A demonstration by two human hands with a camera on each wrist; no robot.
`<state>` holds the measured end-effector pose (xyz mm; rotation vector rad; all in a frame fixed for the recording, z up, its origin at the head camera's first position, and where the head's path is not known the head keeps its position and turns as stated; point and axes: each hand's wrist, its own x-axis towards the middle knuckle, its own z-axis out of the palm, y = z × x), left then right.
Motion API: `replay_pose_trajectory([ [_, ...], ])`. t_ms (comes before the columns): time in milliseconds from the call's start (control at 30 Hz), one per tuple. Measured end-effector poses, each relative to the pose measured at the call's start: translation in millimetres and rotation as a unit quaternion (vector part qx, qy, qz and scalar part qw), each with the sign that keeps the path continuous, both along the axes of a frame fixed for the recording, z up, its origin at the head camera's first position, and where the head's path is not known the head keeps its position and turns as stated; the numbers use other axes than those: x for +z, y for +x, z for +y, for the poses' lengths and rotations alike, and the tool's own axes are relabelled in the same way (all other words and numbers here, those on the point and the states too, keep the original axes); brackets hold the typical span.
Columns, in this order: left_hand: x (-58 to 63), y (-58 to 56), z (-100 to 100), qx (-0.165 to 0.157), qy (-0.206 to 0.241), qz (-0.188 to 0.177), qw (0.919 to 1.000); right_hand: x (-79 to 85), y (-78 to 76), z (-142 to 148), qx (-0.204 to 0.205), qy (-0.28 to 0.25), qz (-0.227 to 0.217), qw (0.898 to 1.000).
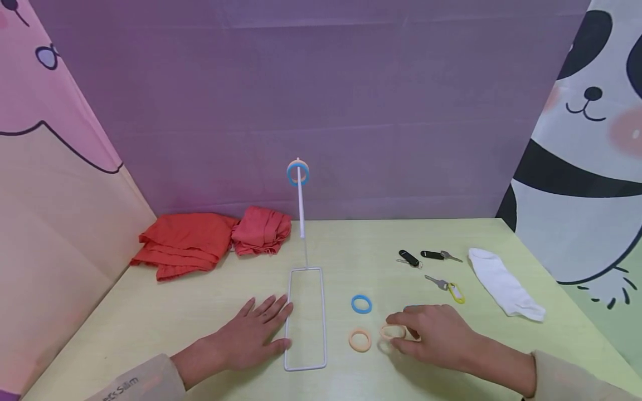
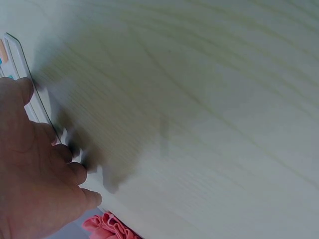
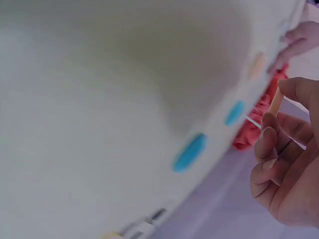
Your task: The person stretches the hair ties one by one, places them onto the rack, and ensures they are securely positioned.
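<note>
My right hand [image 1: 436, 337] pinches a peach ring [image 3: 276, 102] between thumb and index finger, just over the table. Partly behind that hand, a blue ring [image 1: 412, 306] shows only its edge. To the left of it lie another blue ring [image 1: 353, 304] and another peach ring [image 1: 351, 340]. With fingers spread and straight, my left hand [image 1: 256, 334] rests at the left side of a white wire stand [image 1: 323, 312], fingertips and thumb at its rectangular base. The stand's raised rod [image 1: 301, 211] carries one blue ring [image 1: 289, 177] and one peach ring around its tip.
Two folded red cloths, a larger one [image 1: 188, 239] and a smaller one [image 1: 261, 231], lie at the back left. Back right are keys with black tags [image 1: 432, 255], a key with a yellow tag [image 1: 456, 293] and a white sock [image 1: 504, 284]. A purple curtain [image 1: 351, 111] hangs behind the table.
</note>
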<state>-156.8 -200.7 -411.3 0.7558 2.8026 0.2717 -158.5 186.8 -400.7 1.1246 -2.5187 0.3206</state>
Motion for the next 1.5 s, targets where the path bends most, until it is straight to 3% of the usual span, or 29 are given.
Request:
replay_pose_trajectory([
  [167,0.7,-1.0,0,-0.003,0.000,-0.003,1.0000,34.0,-6.4,-13,0.032,-0.028,0.112,0.993],
  [333,1.7,-1.9,0,-0.008,0.000,-0.001,1.0000,78.5,-6.3,-36,0.080,-0.090,0.189,0.975],
  [533,2.6,-2.4,1,-0.009,0.005,-0.008,0.9999,123.7,8.7,-67,0.124,-0.138,0.264,0.947],
  [633,1.7,-3.3,2,-0.005,-0.001,-0.013,0.9999,142.8,18.0,-81,0.155,-0.160,0.300,0.927],
  [767,0.2,-4.3,2,-0.003,-0.007,-0.012,0.9999,161.0,22.6,-97,0.184,-0.184,0.344,0.902],
  [833,0.4,-4.3,2,-0.004,-0.005,-0.012,0.9999,165.5,20.6,-103,0.185,-0.188,0.355,0.897],
  [933,1.0,-3.6,1,-0.006,-0.002,-0.013,0.9999,167.2,12.6,-111,0.175,-0.184,0.364,0.896],
  [1167,1.8,-1.3,0,-0.006,0.002,-0.025,0.9997,164.6,-13.4,-123,0.125,-0.149,0.357,0.914],
  [1500,0.5,-0.5,-1,-0.008,0.004,-0.017,0.9998,161.2,-49.0,-133,0.093,-0.145,0.358,0.918],
])
